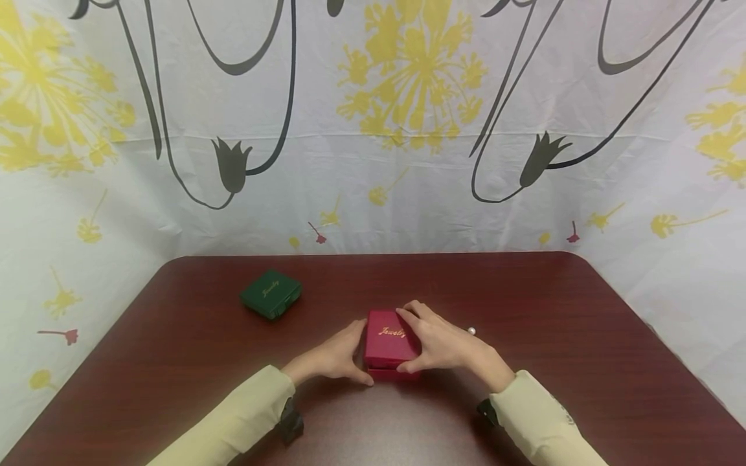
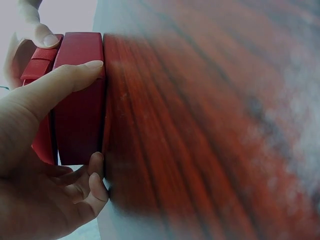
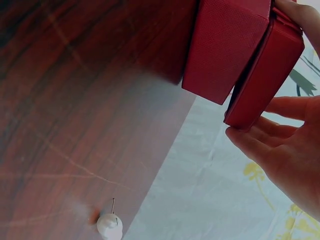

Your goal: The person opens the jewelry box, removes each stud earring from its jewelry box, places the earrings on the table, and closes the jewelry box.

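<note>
A red jewelry box with gold "Jewelry" lettering sits on the table between both hands. Its lid stands slightly apart from the base, leaving a narrow dark gap. My left hand grips the base from the left, thumb on the front and fingers around the far side. On the right, my right hand holds the lid, thumb at the front clasp and fingertips at the back edge. Beyond the right hand lies a pearl stud earring with a thin metal post. The inside of the box is hidden.
A green jewelry box, closed, lies at the back left of the dark reddish wood table. Behind the table hangs a white cloth printed with yellow and grey flowers.
</note>
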{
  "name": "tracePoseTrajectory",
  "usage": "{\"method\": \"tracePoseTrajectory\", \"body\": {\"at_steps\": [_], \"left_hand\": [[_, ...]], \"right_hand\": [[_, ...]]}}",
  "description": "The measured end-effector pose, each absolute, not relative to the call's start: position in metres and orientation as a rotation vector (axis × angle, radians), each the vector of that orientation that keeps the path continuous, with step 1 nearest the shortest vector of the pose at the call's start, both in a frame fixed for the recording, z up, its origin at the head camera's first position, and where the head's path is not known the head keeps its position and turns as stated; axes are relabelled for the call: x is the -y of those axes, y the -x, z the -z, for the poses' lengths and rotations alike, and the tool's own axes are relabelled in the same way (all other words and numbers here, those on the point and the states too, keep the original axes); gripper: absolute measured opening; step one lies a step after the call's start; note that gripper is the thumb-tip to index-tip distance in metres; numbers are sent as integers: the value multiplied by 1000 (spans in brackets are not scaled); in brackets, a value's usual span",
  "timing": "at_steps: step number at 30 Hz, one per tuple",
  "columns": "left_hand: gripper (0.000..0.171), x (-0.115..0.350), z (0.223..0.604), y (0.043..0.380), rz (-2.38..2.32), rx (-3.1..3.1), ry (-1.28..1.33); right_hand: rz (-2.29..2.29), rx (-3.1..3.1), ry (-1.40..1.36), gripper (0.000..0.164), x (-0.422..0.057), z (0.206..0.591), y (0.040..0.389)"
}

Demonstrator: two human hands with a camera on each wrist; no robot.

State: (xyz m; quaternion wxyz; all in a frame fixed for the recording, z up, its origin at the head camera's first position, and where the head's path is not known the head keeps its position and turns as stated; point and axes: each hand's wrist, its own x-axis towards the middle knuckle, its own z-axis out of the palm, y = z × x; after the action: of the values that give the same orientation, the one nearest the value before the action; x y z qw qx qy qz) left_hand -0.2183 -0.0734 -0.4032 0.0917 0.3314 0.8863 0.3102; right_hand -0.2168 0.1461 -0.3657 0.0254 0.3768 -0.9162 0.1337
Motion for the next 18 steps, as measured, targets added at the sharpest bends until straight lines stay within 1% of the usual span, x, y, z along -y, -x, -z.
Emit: {"method": "tracePoseTrajectory", "body": {"at_steps": [8,18], "left_hand": [[101,73,402,218,-983,-2604,-982],[99,73,403,220,-1020,-2586,-1016]], "right_hand": [[-416,2825,-1187,87,-145,367,217],[-393,2819,-1214,86,-143,367,215]]}}
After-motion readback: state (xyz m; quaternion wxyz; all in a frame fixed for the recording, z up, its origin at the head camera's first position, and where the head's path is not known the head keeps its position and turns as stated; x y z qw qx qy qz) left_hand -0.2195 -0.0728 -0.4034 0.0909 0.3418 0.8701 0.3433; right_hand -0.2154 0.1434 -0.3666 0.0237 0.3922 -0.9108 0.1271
